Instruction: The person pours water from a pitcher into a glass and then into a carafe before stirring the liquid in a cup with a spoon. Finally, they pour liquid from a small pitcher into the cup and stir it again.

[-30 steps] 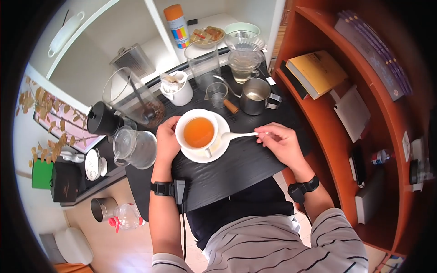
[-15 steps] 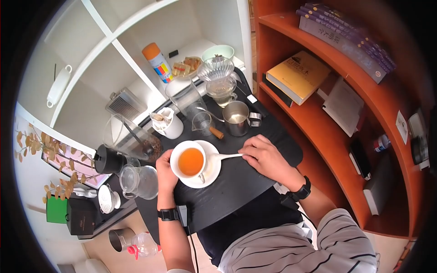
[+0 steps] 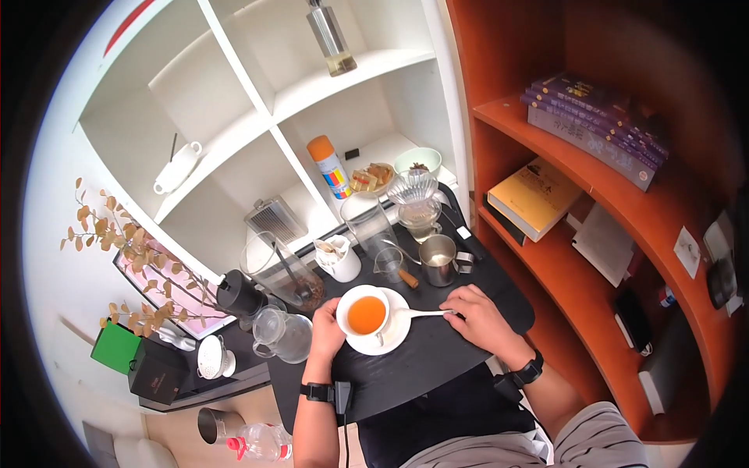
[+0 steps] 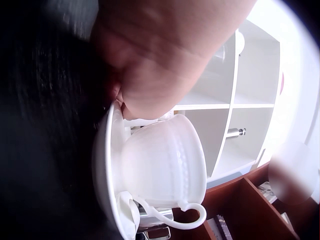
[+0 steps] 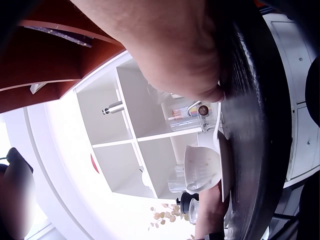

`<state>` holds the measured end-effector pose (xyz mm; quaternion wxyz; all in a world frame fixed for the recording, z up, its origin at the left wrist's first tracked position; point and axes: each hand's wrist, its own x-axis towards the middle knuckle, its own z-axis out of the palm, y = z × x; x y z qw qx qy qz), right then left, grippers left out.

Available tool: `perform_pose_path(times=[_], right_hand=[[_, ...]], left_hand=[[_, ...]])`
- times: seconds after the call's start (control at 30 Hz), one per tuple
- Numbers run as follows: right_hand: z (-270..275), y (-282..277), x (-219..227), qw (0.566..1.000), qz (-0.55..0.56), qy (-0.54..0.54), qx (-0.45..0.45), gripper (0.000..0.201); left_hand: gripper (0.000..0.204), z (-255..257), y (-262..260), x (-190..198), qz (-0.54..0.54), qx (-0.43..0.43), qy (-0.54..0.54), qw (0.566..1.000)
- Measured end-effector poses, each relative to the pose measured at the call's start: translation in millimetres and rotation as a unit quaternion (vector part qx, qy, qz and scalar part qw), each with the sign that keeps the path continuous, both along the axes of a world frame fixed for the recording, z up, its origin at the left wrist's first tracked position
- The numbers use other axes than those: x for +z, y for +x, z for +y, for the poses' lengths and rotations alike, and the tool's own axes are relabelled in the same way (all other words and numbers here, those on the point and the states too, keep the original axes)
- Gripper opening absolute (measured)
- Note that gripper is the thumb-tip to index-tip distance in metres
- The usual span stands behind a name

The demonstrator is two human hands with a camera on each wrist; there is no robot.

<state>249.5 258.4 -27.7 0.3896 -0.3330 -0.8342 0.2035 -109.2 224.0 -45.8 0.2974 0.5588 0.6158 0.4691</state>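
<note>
A white cup (image 4: 162, 162) of orange-brown tea (image 3: 366, 316) stands on a white saucer (image 3: 390, 344), its handle facing my body. At the saucer's left edge, my left hand (image 3: 328, 328) pinches the rim, with the fingertips close against the cup. A white spoon (image 3: 425, 313) has its bowl on the saucer, right of the cup, and its handle sticks out to the right. My right hand (image 3: 477, 319) holds the handle's end between thumb and fingers, low over the black table (image 3: 413, 367).
Behind the cup stand a metal mug (image 3: 438, 267), a small glass pitcher (image 3: 388, 267), a white container (image 3: 338, 262) and a tall glass cylinder (image 3: 368, 226). A glass jug (image 3: 283, 337) sits left of my left hand. Wooden shelves (image 3: 499, 117) rise on the right.
The head view has shifted, showing more of the white shelves. My right hand has turned flatter and lower over the table at the spoon's handle end. The left hand stays at the saucer.
</note>
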Motion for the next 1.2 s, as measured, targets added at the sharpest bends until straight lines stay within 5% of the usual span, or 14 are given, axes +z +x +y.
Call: perform_pose_path(times=[0.3,0.43,1.2], right_hand=[[0.5,1.3,-3.9,1.000,0.015,-0.004,-0.001,0.017],[0.4,0.9,-4.9,1.000,0.015,0.001,-0.004,0.017],[6.2,-2.9,-7.8,1.000,0.021,-0.008,-0.012,0.011]], left_hand=[[0.021,-37.7,10.3,10.9,0.110,0.087,-0.014,0.990],[0.021,-41.5,3.6,-15.4,0.129,0.106,0.029,0.986],[0.020,-44.9,8.2,-20.0,0.059,0.120,0.082,0.988]])
